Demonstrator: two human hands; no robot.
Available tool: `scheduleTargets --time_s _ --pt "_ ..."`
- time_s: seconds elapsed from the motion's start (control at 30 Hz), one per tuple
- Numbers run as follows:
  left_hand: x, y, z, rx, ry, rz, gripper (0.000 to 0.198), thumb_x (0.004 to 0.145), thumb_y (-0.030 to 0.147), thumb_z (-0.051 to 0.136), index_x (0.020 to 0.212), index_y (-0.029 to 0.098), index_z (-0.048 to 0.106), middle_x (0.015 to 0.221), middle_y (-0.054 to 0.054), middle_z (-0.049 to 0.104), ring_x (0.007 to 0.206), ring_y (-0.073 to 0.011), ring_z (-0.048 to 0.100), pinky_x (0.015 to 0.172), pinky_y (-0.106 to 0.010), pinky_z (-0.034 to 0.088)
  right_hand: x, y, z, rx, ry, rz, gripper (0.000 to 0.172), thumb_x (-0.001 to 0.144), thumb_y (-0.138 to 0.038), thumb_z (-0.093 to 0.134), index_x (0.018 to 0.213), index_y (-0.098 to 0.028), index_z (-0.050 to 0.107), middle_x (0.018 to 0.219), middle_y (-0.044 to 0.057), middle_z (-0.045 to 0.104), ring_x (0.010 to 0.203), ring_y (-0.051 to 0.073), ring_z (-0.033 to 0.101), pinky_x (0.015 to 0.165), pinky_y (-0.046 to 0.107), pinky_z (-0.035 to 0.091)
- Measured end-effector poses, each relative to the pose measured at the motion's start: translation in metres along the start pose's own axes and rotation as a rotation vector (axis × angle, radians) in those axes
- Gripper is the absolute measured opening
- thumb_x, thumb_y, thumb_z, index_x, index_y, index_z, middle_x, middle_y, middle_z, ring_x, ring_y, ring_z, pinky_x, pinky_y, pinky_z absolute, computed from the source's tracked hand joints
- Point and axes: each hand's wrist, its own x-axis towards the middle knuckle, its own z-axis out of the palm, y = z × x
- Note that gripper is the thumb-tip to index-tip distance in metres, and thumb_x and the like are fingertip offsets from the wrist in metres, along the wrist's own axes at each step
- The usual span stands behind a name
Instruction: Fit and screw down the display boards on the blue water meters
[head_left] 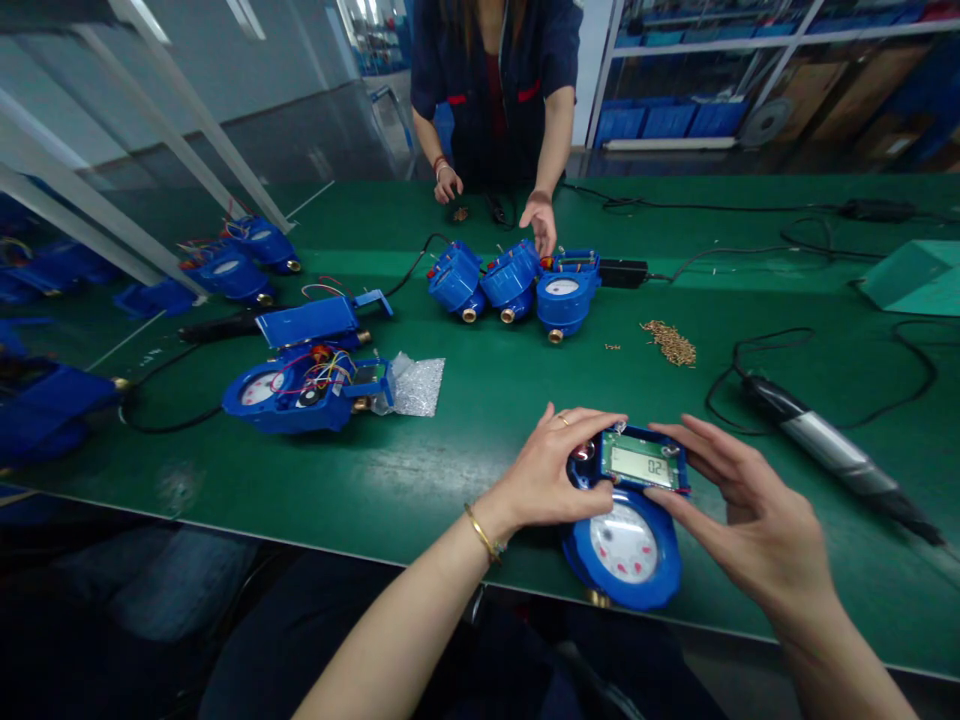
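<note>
A blue water meter [664,575] with a round white dial rests at the table's near edge, its brass fitting towards me. On its upper part is a display module [641,464], a green circuit board with a small screen in a blue frame. My left hand [544,470] grips the left side of this module between thumb and fingers. From the right, my right hand [757,510] pinches its other edge, thumb below and fingers above. Part of the meter under my fingers is hidden.
An opened blue meter [300,400] with loose wires lies left, beside bubble wrap [420,387]. Several meters [510,285] stand mid-table before a co-worker [495,100]. A screw pile [671,343], a corded electric screwdriver [832,445] and a green bin [919,280] are to the right.
</note>
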Motion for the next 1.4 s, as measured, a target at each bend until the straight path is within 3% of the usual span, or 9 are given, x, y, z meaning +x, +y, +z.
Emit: scheduleTargets --time_s 0.2,0.27,0.5,0.77,1.0,1.13,1.2,1.33,1.4 --pt "0.008 -0.009 -0.014 -0.077 -0.067 0.102 0.064 0.071 0.026 0.075 0.134 0.02 0.062 0.134 -0.013 0.066 0.122 -0.0301 0.062 0.109 -0.045 0.043 0.0 0.001 0.003 0.014 0.02 -0.005 0.063 0.085 -0.03 0.077 0.141 -0.024 0.049 0.132 0.01 0.065 0.12 0.026 0.065 0.11 0.047 0.05" --pt "0.012 -0.012 -0.021 -0.091 -0.117 0.13 0.063 0.072 0.031 0.078 0.133 0.018 0.063 0.132 -0.014 0.067 0.12 -0.0298 0.063 0.105 -0.041 0.046 -0.001 0.002 0.003 0.011 0.024 0.001 0.062 0.085 -0.03 0.077 0.14 -0.024 0.05 0.132 0.011 0.065 0.12 0.027 0.064 0.11 0.047 0.05" --pt "0.021 -0.015 -0.03 -0.108 -0.234 0.184 0.06 0.076 0.036 0.077 0.132 0.02 0.063 0.132 -0.013 0.065 0.124 -0.0297 0.06 0.108 -0.041 0.044 -0.002 0.001 0.007 0.043 0.07 -0.016 0.06 0.083 -0.025 0.079 0.136 -0.021 0.053 0.13 0.012 0.066 0.118 0.026 0.066 0.108 0.046 0.052" --pt "0.007 -0.009 0.004 -0.128 0.032 0.099 0.067 0.065 0.018 0.063 0.132 0.022 0.06 0.131 -0.01 0.066 0.12 -0.0297 0.06 0.108 -0.046 0.044 -0.003 -0.002 0.01 0.164 0.141 0.03 0.056 0.08 -0.022 0.081 0.13 -0.02 0.056 0.126 0.012 0.069 0.116 0.024 0.067 0.106 0.038 0.053" --pt "0.012 -0.018 -0.003 -0.243 -0.064 0.093 0.05 0.081 0.028 0.07 0.131 0.024 0.063 0.131 -0.01 0.066 0.122 -0.0283 0.06 0.107 -0.045 0.043 0.0 -0.001 0.007 0.18 0.093 0.076 0.053 0.08 -0.026 0.081 0.127 -0.021 0.057 0.127 0.011 0.068 0.116 0.025 0.067 0.105 0.039 0.054" --pt "0.014 -0.025 -0.001 -0.313 -0.002 0.019 0.045 0.078 0.02 0.07 0.123 0.025 0.069 0.124 -0.008 0.068 0.117 -0.0271 0.062 0.107 -0.044 0.043 0.001 -0.002 0.007 0.174 0.082 0.089 0.052 0.08 -0.028 0.081 0.126 -0.022 0.057 0.126 0.011 0.069 0.116 0.026 0.067 0.104 0.04 0.055" --pt "0.014 -0.025 -0.004 -0.318 -0.05 0.015 0.05 0.08 0.021 0.068 0.129 0.027 0.065 0.128 -0.008 0.067 0.122 -0.0276 0.059 0.11 -0.045 0.04 0.001 -0.002 0.006 0.185 0.091 0.102 0.052 0.08 -0.029 0.081 0.126 -0.022 0.058 0.126 0.011 0.069 0.116 0.026 0.067 0.104 0.04 0.055" --pt "0.013 -0.021 -0.019 -0.336 -0.288 0.07 0.07 0.082 0.034 0.072 0.147 0.03 0.048 0.144 -0.009 0.055 0.136 -0.0302 0.049 0.116 -0.047 0.034 0.001 -0.002 0.006 0.224 0.121 0.129 0.05 0.079 -0.028 0.082 0.124 -0.022 0.06 0.124 0.01 0.07 0.115 0.026 0.068 0.103 0.038 0.056" --pt "0.013 -0.019 -0.023 -0.289 -0.306 0.075 0.079 0.079 0.04 0.076 0.15 0.028 0.044 0.146 -0.011 0.052 0.137 -0.0307 0.047 0.117 -0.046 0.034 0.002 -0.002 0.006 0.252 0.135 0.149 0.05 0.077 -0.026 0.082 0.122 -0.022 0.061 0.123 0.01 0.07 0.114 0.025 0.068 0.101 0.036 0.056"
